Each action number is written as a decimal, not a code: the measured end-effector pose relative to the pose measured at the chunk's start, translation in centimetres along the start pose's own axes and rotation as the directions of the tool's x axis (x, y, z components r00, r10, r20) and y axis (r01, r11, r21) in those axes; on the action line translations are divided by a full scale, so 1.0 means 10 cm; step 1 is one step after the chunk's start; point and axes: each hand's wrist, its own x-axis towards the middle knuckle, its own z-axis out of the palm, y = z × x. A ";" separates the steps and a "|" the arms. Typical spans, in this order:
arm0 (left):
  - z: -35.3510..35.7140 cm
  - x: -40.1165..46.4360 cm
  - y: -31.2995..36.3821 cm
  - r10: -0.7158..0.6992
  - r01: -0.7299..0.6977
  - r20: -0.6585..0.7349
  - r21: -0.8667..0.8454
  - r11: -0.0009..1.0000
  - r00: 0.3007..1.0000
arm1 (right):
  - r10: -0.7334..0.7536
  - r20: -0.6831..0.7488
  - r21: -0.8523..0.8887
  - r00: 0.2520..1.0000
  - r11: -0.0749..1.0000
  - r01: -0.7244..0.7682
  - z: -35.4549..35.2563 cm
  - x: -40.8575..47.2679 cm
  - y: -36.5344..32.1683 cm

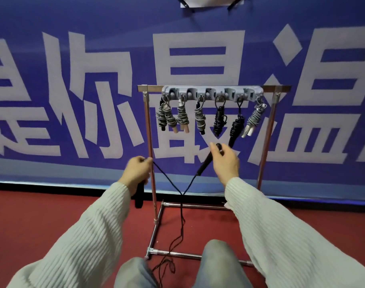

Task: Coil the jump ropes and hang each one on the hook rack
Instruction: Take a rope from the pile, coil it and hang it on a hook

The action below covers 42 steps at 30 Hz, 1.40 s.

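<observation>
Knees (219, 265) in grey-blue denim sit lowest in frame, nearest the lens, with ribbed cream sleeves (77, 231) running up either side. Beyond them: red floor (42, 215), then blue banner (94, 48) with large pale characters filling the background. Chrome tube stand (150, 142) in front of it, grey plastic hook rack (211, 93) fixed along its top bar. Six coiled ropes (182, 117) hang from the hooks, grey cords to the left and far right, black ones between; handles look wooden, black and pale. Loose black rope (181, 217) is uncoiled: thin cord, two strands meeting in a V below the hands, dropping as one line and trailing in slack loops on the floor between the knees. Left hand (137, 173), grip closed round one black handle pointing down, cord leaving from the top of the fist. Right hand (225, 161), grip curled, pinching the other handle (206, 163) near its top end; that handle slants down-left, long axis roughly diagonal. Handles apart, cord hanging below both. Judgement: coiling not yet begun; bringing the two handles together comes first, and the right hand lies nearer the rack. No free hook is clearly visible.
</observation>
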 end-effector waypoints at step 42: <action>-0.18 0.34 0.16 0.203 -0.175 -0.038 0.367 0.914 0.978 | 0.164 0.173 -0.418 0.971 0.905 -0.078 -0.35 0.27 0.34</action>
